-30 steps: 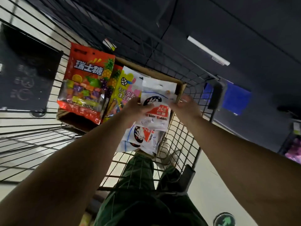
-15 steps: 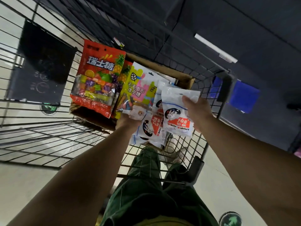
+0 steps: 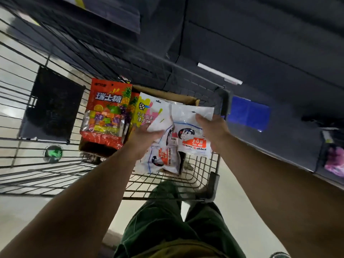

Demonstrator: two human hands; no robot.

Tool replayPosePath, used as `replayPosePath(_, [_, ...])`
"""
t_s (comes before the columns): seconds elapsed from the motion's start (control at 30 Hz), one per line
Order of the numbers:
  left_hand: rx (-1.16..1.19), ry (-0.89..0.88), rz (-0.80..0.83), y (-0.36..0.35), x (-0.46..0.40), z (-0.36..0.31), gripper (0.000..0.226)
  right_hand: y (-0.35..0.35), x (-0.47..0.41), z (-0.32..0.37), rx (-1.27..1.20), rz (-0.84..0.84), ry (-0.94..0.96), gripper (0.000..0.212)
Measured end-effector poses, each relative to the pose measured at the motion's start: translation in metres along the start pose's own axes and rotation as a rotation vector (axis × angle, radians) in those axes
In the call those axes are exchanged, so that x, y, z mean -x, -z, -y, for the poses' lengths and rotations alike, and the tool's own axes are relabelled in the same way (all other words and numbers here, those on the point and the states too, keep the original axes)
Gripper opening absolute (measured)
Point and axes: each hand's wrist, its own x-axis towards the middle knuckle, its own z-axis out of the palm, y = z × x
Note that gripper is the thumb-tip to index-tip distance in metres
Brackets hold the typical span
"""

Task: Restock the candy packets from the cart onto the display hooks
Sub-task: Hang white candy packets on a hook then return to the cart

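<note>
White plastic, red-and-blue print: one candy packet (image 3: 193,135), lifted just above the cart (image 3: 214,175), at 12 o'clock from your body. Your right hand (image 3: 214,130) grips its 3 o'clock edge, fingers curled over the top, thumb hidden behind the film.

Second white packet (image 3: 160,120), at 9 o'clock of the first and touching it: your left hand (image 3: 144,140) pinches its lower edge, thumb on the face, the other fingers out of sight underneath.

Further white packets (image 3: 161,161), same print: lying in the cart at 6 o'clock of the held pair.

Yellow-and-pink packet (image 3: 144,112): propped behind your left hand at 11 o'clock.

Red fruit-candy packets (image 3: 106,110): upright at 9 o'clock, leaning in a brown cardboard box (image 3: 167,94).

Dark shelving (image 3: 260,53): rising beyond the cart from 12 to 3 o'clock. No display hooks can be made out.

Step in hand, by judgement: picking stock out of the cart, one packet per hand. The next move calls for you to clear both from the cart, turn to the display, find each packet's hang hole and thread it onto a hook.
</note>
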Motion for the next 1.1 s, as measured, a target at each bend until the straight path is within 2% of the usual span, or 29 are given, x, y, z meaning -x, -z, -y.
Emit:
replayPosePath(0.07, [0.043, -0.064, 0.058, -0.001, 0.018, -0.036, 0.035, 0.018, 0.014, 0.017, -0.059, 0.019, 0.037, 0.026])
replayPosePath(0.17, [0.049, -0.273, 0.104, -0.008, 0.049, -0.092, 0.007, 0.054, 0.039, 0.042, -0.137, 0.007, 0.150, 0.024])
replayPosePath(0.2, [0.056, -0.348, 0.124, -0.013, 0.059, -0.111, 0.005, 0.070, 0.048, 0.050, -0.186, 0.012, 0.192, 0.021])
replayPosePath(0.27, [0.047, -0.456, 0.212, -0.033, 0.083, -0.145, 0.008, 0.104, 0.068, 0.059, -0.246, 0.013, 0.287, 0.012])
replayPosePath(0.4, [0.028, -0.642, 0.333, -0.098, 0.144, -0.190, 0.017, 0.200, 0.111, 0.054, -0.363, -0.042, 0.435, 0.008])
replayPosePath(0.47, [0.010, -0.712, 0.392, -0.143, 0.179, -0.199, 0.015, 0.253, 0.133, 0.036, -0.440, -0.099, 0.484, 0.018])
replayPosePath(0.67, [-0.040, -0.853, 0.589, -0.316, 0.289, -0.178, 0.024, 0.416, 0.203, -0.066, -0.652, -0.367, 0.553, 0.006])
replayPosePath(0.8, [-0.068, -0.827, 0.729, -0.425, 0.355, -0.146, 0.016, 0.505, 0.249, -0.145, -0.756, -0.563, 0.528, 0.008])
replayPosePath(1.0, [-0.156, -0.818, 0.948, -0.557, 0.435, -0.114, 0.023, 0.604, 0.296, -0.233, -0.854, -0.749, 0.459, 0.019])
replayPosePath(1.1, [-0.182, -0.827, 1.019, -0.616, 0.459, -0.107, 0.021, 0.639, 0.298, -0.263, -0.898, -0.820, 0.450, 0.017])
